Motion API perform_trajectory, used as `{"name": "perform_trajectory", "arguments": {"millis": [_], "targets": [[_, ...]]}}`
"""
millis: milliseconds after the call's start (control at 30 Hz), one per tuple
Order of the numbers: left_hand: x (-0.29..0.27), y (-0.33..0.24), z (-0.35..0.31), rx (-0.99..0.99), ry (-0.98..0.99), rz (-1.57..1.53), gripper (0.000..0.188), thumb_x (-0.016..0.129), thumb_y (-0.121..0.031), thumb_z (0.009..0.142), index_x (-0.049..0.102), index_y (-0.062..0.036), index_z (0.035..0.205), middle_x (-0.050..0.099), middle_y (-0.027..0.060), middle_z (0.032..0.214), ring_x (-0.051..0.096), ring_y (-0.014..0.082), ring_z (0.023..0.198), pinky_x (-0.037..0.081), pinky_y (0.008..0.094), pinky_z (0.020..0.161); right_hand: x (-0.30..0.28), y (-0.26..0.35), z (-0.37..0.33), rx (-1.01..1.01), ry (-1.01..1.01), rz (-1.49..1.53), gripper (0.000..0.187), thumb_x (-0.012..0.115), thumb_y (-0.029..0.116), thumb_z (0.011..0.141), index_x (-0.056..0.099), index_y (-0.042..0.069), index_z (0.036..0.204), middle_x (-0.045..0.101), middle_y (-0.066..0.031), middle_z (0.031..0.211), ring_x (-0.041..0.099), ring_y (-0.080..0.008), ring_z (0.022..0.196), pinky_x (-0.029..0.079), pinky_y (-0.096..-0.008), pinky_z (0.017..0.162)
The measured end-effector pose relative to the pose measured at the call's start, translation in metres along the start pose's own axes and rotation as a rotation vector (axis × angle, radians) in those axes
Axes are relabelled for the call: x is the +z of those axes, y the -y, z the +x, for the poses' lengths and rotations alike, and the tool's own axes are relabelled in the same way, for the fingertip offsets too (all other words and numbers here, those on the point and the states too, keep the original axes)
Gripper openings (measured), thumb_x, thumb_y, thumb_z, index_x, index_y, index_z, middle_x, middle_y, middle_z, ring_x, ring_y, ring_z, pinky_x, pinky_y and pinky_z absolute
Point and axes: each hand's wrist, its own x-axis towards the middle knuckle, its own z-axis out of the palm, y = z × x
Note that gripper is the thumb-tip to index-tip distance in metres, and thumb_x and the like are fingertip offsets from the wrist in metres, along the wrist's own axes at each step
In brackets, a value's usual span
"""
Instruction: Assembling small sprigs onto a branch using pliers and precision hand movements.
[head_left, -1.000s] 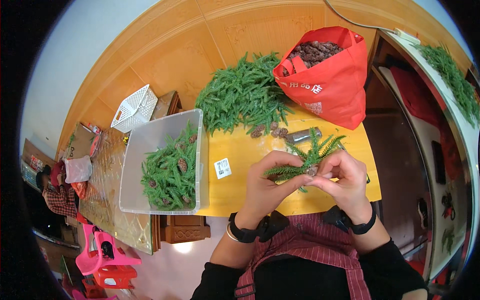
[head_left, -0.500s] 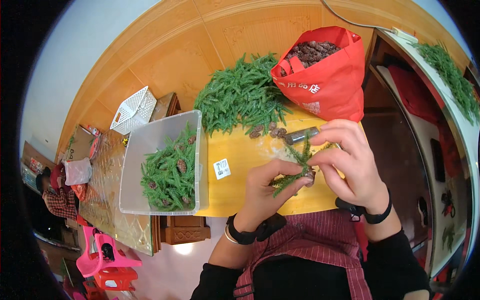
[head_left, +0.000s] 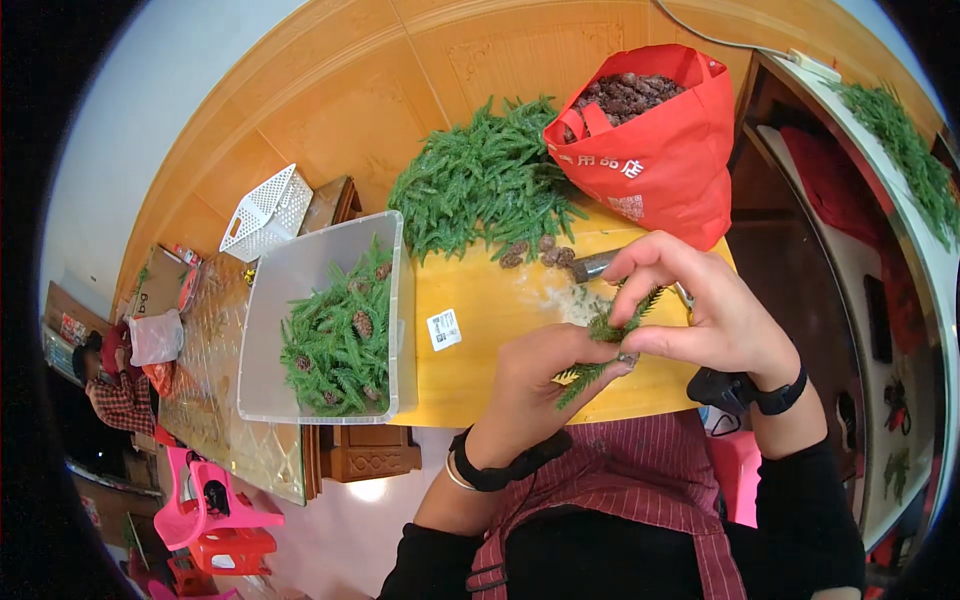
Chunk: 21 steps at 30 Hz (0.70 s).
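Over the yellow tabletop [head_left: 465, 385], my left hand [head_left: 550, 365] pinches a green pine sprig [head_left: 580, 380] between thumb and fingers. My right hand [head_left: 715, 305] curls its fingers and thumb round the sprig's other needles, close to the left fingertips. A small brown bit shows at the left thumb tip; most of it is hidden. Beyond the hands lie several loose pine cones [head_left: 514, 255] and a dark cylinder [head_left: 596, 266], partly covered by the right hand. Pale crumbs are scattered beside it.
Left stands a clear plastic bin [head_left: 402, 330] of sprigs with cones. A heap of green sprigs [head_left: 480, 180] and a red bag [head_left: 660, 165] full of cones sit at the back. A white label [head_left: 444, 330] lies near the bin. A person [head_left: 112, 395] is at far left.
My right hand has turned and come lower, its fingers now bent round the sprig. The cone that showed below the fingers is mostly hidden now. My left hand keeps its pinch.
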Motion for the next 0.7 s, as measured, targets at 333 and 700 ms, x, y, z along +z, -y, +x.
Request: {"name": "perform_trajectory", "arguments": {"millis": [333,700], "targets": [[0.003,0.002,0.004,0.044,0.004,-0.012,0.019,0.071,0.001,0.066,0.060,-0.0047,0.080,0.060,0.0081,0.070,0.057,0.0183,0.061,0.043,0.0260,0.053,0.002,-0.007,0.001,-0.094,-0.011,-0.197,0.033,0.063,0.003,0.068,0.054,0.000,0.101,0.061,-0.0070,0.077,0.061,-0.0178,0.077,0.046,-0.0288,0.073],[0.003,0.007,0.005,0.085,-0.015,0.018,0.021,0.069,0.005,0.065,0.059,-0.0029,0.082,0.062,0.0086,0.080,0.060,0.0222,0.073,0.047,0.0289,0.066,-0.004,0.009,0.000,0.198,0.015,-0.014,0.025,0.056,-0.005,0.071,0.053,-0.001,0.096,0.054,-0.0031,0.075,0.055,-0.0093,0.067,0.045,-0.0187,0.057]]}}
